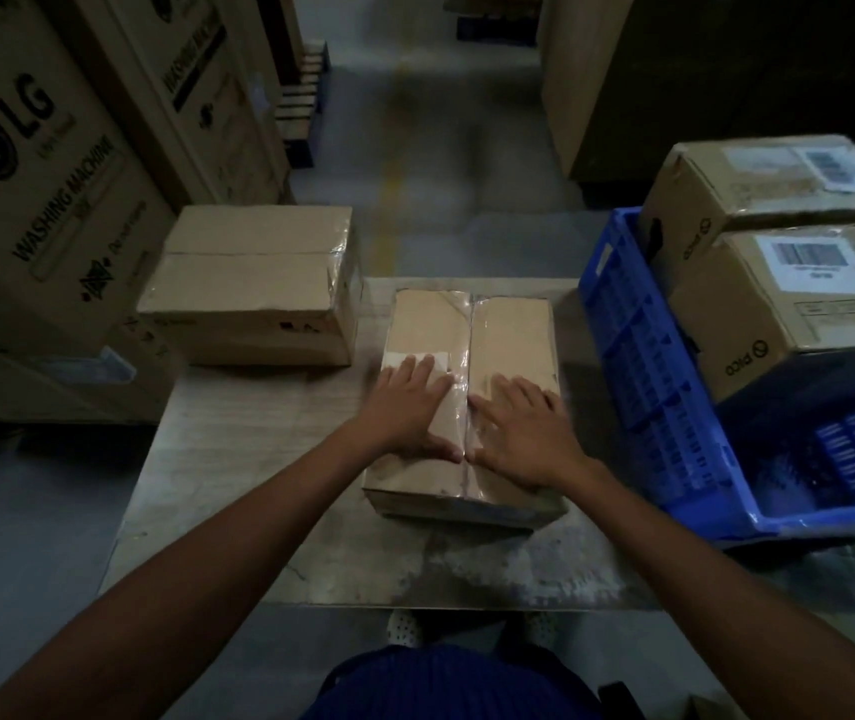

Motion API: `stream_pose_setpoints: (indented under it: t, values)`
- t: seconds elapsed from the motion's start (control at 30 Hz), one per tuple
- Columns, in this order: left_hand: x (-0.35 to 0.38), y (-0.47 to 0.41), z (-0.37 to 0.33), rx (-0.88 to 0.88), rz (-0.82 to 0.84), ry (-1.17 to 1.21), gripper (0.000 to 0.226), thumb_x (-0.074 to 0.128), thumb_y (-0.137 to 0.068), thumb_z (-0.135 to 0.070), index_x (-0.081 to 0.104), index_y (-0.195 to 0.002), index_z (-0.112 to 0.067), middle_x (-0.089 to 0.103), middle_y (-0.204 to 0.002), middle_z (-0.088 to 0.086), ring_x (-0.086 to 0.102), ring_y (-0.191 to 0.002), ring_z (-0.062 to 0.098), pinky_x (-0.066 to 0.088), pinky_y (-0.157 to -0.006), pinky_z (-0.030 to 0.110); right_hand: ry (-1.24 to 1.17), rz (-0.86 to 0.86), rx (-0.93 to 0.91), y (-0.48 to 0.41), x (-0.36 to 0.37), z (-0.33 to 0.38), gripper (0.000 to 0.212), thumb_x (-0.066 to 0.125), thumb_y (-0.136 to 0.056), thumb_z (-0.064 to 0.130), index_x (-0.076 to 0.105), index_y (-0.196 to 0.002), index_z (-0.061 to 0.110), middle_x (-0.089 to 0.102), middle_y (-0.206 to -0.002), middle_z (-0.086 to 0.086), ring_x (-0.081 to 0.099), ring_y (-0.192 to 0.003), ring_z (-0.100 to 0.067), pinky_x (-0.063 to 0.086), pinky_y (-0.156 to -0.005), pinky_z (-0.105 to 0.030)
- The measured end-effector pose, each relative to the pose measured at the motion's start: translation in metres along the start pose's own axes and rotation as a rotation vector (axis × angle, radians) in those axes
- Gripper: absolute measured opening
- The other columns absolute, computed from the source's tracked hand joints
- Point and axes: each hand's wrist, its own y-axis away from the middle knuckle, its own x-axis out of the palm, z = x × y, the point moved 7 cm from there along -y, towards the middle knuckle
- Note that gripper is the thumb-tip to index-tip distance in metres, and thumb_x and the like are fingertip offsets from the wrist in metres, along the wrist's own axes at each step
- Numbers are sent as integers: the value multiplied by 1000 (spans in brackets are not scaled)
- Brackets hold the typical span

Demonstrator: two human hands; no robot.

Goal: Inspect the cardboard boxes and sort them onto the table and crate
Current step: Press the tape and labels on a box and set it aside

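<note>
Head: four small boxes (508, 330) (248, 283) (778, 200) (758, 324), one crate (638, 345)

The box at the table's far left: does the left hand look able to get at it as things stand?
Probably yes. The left hand lies flat on the middle box, holding nothing, and only table surface separates it from the far-left box.
</note>
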Motion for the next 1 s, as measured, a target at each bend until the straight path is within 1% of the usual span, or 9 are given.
stream_pose_setpoints:
  t: [0.1,0.17,0.27,0.47,0.53,0.67,0.73,0.83,1.0]
  values:
    - [-30,-13,5,32,-32,95,101,75,-68,-69,34,-149,-24,29,-153,12,28,-137,31,35,-110,49,-52,-8,37,-13,-22,-6,84,58,-80,75,32,-151,38,27,-160,-2,27,-145,-26,29,-114,-52]
    - [-42,-26,16,36,-21,167,108,81,-70,-59,24,-156,-25,18,-162,13,18,-147,33,27,-117,49,-111,-13,92,-32,-34,-18,87,64,-83,66,29,-156,32,23,-164,-7,23,-150,-29,28,-118,-50]
    - [-30,-41,30,10,92,89,119,76,-74,-62,1,-160,-26,-12,-166,11,-8,-153,34,9,-123,52,-106,24,119,-49,-26,-21,89,52,-91,67,14,-161,26,1,-170,-11,2,-156,-30,14,-124,-50]
    - [-6,-37,42,72,88,1,99,45,-89,-74,-10,-158,-31,-28,-162,10,-23,-150,31,-3,-121,51,-27,-11,125,-47,-10,-19,87,40,-94,70,2,-161,29,-11,-169,-9,-9,-156,-27,6,-126,-49]
    - [-7,-40,38,56,80,-15,93,41,-91,-73,-5,-159,-31,-22,-164,11,-17,-152,32,1,-121,52,-22,-9,131,-46,-14,-18,85,42,-95,67,6,-162,28,-8,-169,-9,-6,-156,-28,8,-126,-49]
    - [-40,-57,26,10,-162,6,71,41,-98,-61,25,-155,-22,28,-155,19,30,-141,37,28,-115,49,-10,-24,118,-58,-39,-17,76,56,-87,67,35,-150,31,27,-161,-9,29,-146,-30,34,-112,-48]
    - [-43,-69,25,12,-182,77,72,37,-100,-58,16,-159,-22,12,-164,18,16,-150,36,20,-120,50,-25,-8,127,-73,-46,-19,85,61,-82,68,30,-152,31,20,-165,-7,25,-148,-31,31,-113,-53]
    - [-25,-79,26,13,-135,58,72,26,-102,-59,2,-160,-24,-12,-167,10,-12,-153,27,1,-123,49,-4,94,86,-89,-35,-16,94,53,-88,68,8,-162,29,-3,-170,-3,-2,-156,-30,9,-121,-57]
    - [-20,-83,31,20,-145,47,71,28,-102,-58,6,-160,-25,-8,-167,9,-8,-154,27,1,-123,48,23,63,66,-90,-24,-33,95,49,-84,77,8,-161,37,-5,-170,5,-3,-156,-21,7,-123,-50]
